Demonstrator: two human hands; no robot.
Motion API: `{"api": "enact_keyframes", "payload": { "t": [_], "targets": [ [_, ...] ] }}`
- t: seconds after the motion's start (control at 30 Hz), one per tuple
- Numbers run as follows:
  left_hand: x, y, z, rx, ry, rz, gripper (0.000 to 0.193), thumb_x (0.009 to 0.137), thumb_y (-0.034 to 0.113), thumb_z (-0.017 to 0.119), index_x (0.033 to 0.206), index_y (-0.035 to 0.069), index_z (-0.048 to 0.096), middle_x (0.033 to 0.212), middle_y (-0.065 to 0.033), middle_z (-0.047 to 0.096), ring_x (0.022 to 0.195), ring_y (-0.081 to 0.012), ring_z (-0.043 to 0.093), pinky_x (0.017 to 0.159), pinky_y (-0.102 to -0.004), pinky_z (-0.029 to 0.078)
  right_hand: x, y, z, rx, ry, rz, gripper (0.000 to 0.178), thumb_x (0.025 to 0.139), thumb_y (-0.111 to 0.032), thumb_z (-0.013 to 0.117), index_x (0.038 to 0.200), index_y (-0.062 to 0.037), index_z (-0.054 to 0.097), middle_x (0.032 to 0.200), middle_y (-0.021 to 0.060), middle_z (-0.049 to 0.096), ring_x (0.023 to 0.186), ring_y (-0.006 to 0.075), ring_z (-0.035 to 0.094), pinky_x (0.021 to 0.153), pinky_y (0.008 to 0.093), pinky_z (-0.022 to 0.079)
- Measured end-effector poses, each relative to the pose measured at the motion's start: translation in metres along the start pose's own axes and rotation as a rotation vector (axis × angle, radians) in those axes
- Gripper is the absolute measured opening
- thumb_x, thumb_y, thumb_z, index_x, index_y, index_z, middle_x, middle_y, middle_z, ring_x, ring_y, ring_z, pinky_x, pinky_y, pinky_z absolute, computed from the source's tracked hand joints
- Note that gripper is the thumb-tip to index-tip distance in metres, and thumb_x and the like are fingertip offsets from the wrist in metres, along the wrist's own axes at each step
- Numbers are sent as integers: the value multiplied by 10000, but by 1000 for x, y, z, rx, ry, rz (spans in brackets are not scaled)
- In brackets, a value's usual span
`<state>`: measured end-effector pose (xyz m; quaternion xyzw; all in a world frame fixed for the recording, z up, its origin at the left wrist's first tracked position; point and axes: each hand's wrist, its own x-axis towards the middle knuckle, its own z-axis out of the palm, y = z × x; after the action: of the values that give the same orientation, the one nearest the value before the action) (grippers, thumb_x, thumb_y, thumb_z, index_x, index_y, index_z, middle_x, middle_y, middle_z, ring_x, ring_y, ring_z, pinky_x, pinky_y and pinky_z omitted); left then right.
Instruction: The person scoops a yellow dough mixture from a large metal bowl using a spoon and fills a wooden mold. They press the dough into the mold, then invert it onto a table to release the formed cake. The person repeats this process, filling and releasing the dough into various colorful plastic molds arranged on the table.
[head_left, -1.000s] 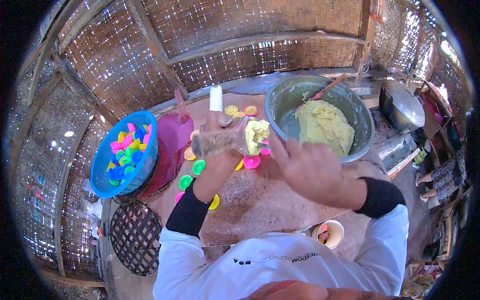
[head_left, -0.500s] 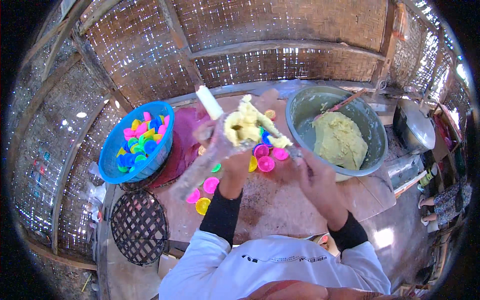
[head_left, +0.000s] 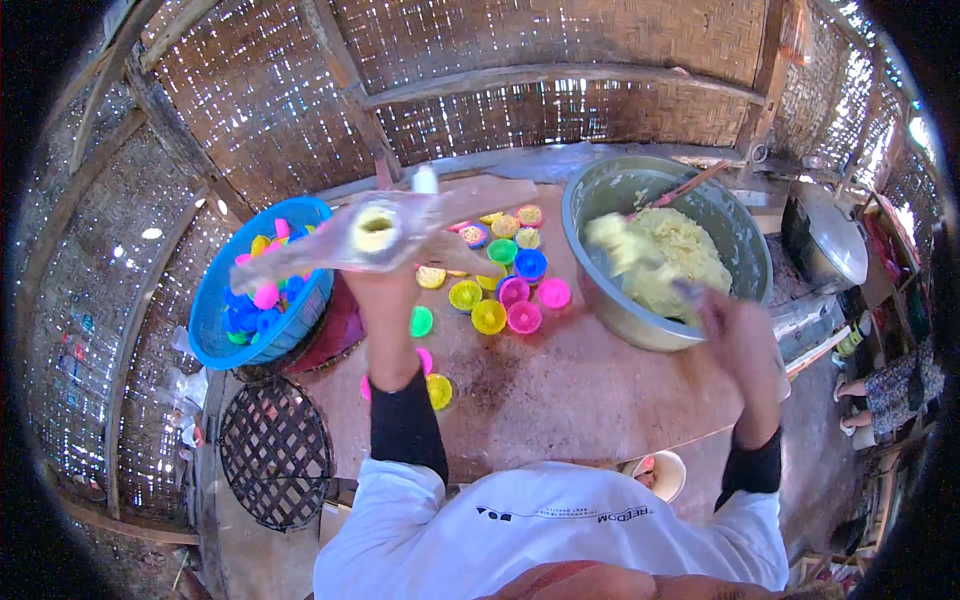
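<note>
My left hand (head_left: 380,300) holds up a wooden press (head_left: 412,238) with long arms. Pale dough (head_left: 374,226) rings the round hole in its middle, and a white tube (head_left: 425,180) stands behind it. My fingers are partly hidden by the wood. My right hand (head_left: 738,335), smeared by motion, grips a spoon (head_left: 688,290) at the near rim of a large grey-green basin (head_left: 625,325). A mass of pale yellow dough (head_left: 700,255) lies in the basin. A blurred lump of dough (head_left: 620,245) shows by the spoon's far end.
Small coloured plastic cups (head_left: 489,316) stand on the wooden table (head_left: 580,400), several with yellow filling (head_left: 528,238). A blue basket (head_left: 215,330) of coloured cups is at left, above a dark woven rack (head_left: 275,450). A lidded pot (head_left: 835,245) and a person's legs (head_left: 858,415) appear at right.
My right hand has moved right with the spoon, from beside the press to the basin. The press has shifted left and turned, and the dough heaped on it has gone down to its hole.
</note>
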<state>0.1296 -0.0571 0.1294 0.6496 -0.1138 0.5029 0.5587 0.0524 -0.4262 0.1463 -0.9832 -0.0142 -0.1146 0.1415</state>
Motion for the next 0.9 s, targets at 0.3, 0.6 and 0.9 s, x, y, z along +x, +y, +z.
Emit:
{"api": "enact_keyframes", "payload": {
  "t": [0.3, 0.6, 0.9],
  "targets": [
    [-11, 32, 19, -1447, -639, -212, 300, 652, 199, 765, 868, 178, 559, 920, 5, 460, 795, -151, 490, 825, -295, 385, 27, -74, 98, 732, -4, -494, 407, 852, -348, 492, 1134, -56, 528, 969, 209, 598, 865, 299, 596, 725, 379, 485],
    [-38, -14, -55, -1089, -195, -671, 360, 732, 242, 690, 1056, 155, 562, 1227, -100, 471, 1110, -230, 464, 911, -388, 413, -28, -161, 128, 2021, -1160, 81, 545, 852, -489, 454, 1224, -93, 431, 1047, 163, 559, 848, 230, 575, 628, 352, 513],
    [-102, 43, -100, 653, -572, -39, 347, 625, 273, 727, 904, 93, 628, 830, -69, 626, 733, -253, 589, 674, -370, 449, 3, -111, 125, 1556, -701, -59, 620, 844, -491, 489, 1271, -68, 334, 908, 58, 519, 730, 108, 529, 507, 250, 467]
  ]
}}
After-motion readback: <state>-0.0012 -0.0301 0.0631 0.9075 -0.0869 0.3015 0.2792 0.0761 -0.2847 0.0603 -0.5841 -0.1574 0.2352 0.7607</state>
